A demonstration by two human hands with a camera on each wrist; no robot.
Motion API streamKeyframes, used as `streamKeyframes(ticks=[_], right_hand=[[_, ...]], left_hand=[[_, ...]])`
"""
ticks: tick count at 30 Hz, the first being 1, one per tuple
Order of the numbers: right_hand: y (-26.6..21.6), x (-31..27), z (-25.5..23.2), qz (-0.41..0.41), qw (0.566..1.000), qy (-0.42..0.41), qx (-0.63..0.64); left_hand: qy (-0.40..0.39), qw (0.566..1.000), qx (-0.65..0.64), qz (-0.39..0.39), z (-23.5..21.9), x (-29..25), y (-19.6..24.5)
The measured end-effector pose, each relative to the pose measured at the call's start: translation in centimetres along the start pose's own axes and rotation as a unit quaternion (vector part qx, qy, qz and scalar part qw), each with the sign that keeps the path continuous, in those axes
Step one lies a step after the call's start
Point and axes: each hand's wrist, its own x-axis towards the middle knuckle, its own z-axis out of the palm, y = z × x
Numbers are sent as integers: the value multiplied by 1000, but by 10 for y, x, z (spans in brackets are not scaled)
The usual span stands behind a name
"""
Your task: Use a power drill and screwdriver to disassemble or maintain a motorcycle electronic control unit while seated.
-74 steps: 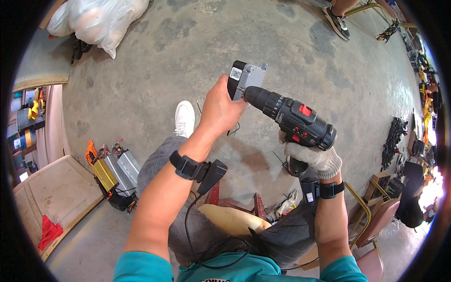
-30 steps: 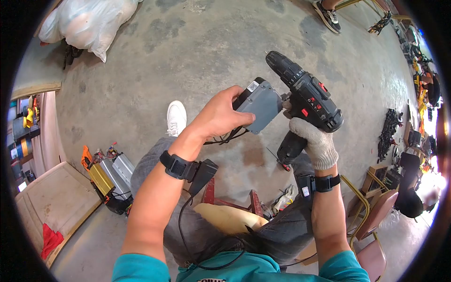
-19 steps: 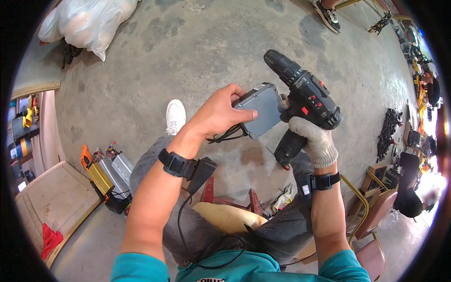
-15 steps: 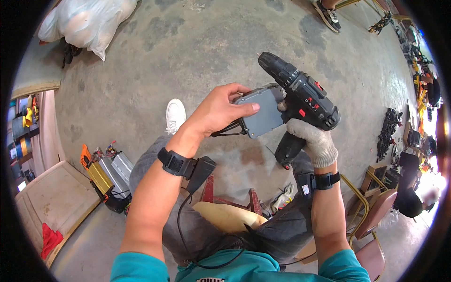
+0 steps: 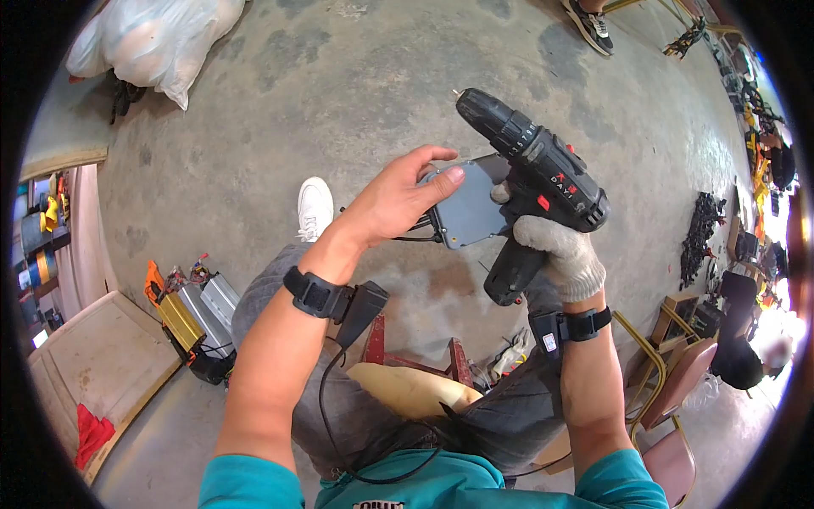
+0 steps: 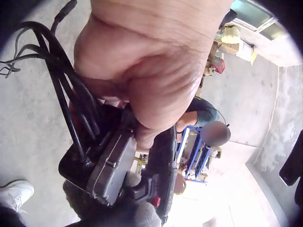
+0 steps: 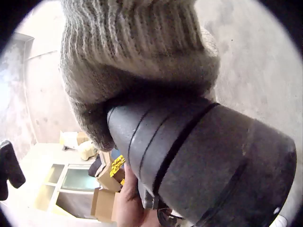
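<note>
My bare left hand holds the left edge of a flat grey metal box, thumb over its face. Black cables come out of the box's end in the left wrist view. My gloved right hand grips a black cordless drill by its handle, and a gloved finger lies on the box's right part. The drill's body overlaps the box's right side in the head view, its chuck pointing up and left with a thin bit at the tip. In the right wrist view the drill's dark base fills the foreground.
A wooden board with a red cloth lies at left, beside gold and silver metal cases. A white plastic bag sits at upper left. Chairs stand at right; another person's shoe is at the top.
The drill has come away from the box's edge and swung upright-left. The box has turned its grey face up, shifting slightly left lately, and the right hand's finger has come onto it.
</note>
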Motion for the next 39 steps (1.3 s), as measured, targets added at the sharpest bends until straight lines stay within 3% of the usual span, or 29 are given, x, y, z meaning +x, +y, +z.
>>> streamKeyframes(ticks=[5,7,9,10,12,13,15,16,17,18,21,22,23,25,28,33,39], right_hand=[[0,-4,12,15,999,18,30],[0,-1,10,-22,999,19,-25],[1,1,9,-34,999,28,-30],[1,2,8,-48,998,37,-35],[4,5,7,-61,996,57,-37],[4,7,6,-74,994,76,-38],[2,9,5,-90,991,89,-33],[1,10,4,-107,989,101,-27],[1,11,3,-106,989,101,-28],[1,11,1,-112,987,113,-18],[3,13,0,-117,985,124,11],[4,12,1,-104,985,126,48],[5,11,1,-91,984,127,84],[6,8,5,-78,984,118,112],[10,8,7,-71,985,94,129],[7,3,14,-53,994,72,62],[3,-2,23,-17,993,49,104]], left_hand=[[22,999,-26,-17,2,-4,8],[39,999,-19,-17,5,-2,10],[139,988,-36,55,7,1,11],[139,988,-36,55,7,1,12],[265,956,-54,111,2,1,15],[265,956,-54,112,-7,-1,15],[141,985,-46,83,-24,-8,17],[141,985,-46,83,-22,-10,21],[-3,1000,-24,-9,-17,-12,26],[-146,984,-2,-100,-12,-13,29],[-164,975,86,-127,1,-6,4],[-97,988,-32,-118,10,-11,5],[-97,988,-32,-117,15,-9,2],[-77,956,-278,-51,23,-3,-8],[-39,920,-387,-39,33,1,-10],[-12,924,-382,-11,28,0,0],[18,922,-387,-4,22,1,0]])
